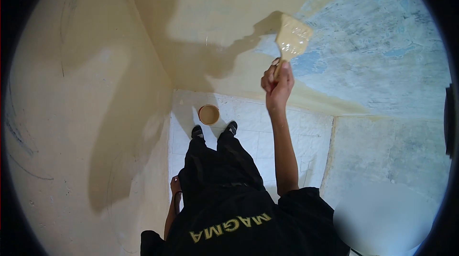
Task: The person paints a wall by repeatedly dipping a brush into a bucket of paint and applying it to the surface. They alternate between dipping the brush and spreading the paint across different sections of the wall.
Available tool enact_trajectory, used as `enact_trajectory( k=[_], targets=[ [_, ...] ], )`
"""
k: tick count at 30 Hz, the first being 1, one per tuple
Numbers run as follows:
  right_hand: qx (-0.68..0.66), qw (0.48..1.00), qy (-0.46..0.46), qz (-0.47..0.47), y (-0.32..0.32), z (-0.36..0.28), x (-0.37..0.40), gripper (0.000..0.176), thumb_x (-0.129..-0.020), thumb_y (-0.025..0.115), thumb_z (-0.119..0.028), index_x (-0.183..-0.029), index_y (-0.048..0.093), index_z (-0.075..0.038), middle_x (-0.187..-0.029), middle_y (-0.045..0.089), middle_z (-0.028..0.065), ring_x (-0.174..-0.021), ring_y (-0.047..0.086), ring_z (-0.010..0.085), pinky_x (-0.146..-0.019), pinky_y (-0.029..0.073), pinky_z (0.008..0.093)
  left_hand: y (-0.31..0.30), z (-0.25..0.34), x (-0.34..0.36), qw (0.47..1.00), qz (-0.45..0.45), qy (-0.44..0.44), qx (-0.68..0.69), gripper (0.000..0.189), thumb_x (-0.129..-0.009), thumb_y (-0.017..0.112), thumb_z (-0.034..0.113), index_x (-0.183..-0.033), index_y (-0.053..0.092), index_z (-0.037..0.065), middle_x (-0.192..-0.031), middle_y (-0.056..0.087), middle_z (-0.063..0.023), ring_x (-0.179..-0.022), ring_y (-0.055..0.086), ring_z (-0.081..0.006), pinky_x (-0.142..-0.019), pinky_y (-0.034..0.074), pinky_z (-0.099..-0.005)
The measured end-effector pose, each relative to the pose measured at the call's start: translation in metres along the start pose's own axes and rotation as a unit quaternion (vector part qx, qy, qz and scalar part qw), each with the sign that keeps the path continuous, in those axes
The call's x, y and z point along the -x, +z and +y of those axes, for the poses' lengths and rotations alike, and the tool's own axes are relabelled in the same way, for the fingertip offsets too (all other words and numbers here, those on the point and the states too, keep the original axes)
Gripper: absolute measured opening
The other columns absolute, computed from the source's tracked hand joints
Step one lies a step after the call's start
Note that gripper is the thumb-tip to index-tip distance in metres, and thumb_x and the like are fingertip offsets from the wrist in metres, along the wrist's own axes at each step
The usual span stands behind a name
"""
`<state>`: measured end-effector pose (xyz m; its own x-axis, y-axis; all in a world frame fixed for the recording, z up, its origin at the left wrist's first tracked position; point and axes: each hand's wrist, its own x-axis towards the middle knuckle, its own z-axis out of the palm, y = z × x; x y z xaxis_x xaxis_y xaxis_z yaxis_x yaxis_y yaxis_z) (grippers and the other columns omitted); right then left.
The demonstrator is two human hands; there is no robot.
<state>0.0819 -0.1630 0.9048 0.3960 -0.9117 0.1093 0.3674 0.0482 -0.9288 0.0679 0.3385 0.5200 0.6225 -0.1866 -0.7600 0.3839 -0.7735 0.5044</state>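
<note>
On the wall ahead, the paintbrush sits at the edge of the fresh cream coat, with bare bluish plaster to its right. The right hand is raised, its grip closed around the handle. The brush's long axis runs up and rightward from the fist. The left hand hangs low by the thigh, well apart, and its grip cannot be told. A paint can stands on the floor by the feet.

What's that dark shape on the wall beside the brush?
Head view: it is the shadow of the right hand and brush on the wall. The fisheye lens bends straight lines and blackens the corners, and a blurred pale oval covers the lower right.
</note>
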Motion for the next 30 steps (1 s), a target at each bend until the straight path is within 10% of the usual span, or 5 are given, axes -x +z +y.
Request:
enact_trajectory(
  k=[12,30],
  targets=[
    [-0.027,0.999,0.034,-0.002,-0.050,0.046,-0.035,0.031,-0.095,0.042,-0.037,-0.085,0.048,-0.009,-0.053,0.029,-0.0045,-0.037,0.021,0.0038,-0.034,0.016,0.0206,-0.020,0.040,0.010,0.991,-0.005,0.050,0.125,0.028,-0.088,0.050,0.022,-0.103,0.061,0.001,-0.091,0.065,-0.0137,-0.083,0.062,-0.0197,-0.073,0.049,-0.0299],
    [-0.165,0.916,0.364,0.038,-0.073,0.072,-0.019,0.022,-0.095,0.041,-0.029,-0.091,0.045,-0.007,-0.055,0.033,-0.0033,-0.037,0.025,0.0048,-0.031,0.019,0.0205,-0.019,0.063,-0.003,0.994,-0.015,0.088,0.070,0.025,-0.089,0.049,0.019,-0.104,0.061,0.002,-0.092,0.064,-0.0104,-0.085,0.060,-0.0181,-0.077,0.047,-0.0280]
  ],
)
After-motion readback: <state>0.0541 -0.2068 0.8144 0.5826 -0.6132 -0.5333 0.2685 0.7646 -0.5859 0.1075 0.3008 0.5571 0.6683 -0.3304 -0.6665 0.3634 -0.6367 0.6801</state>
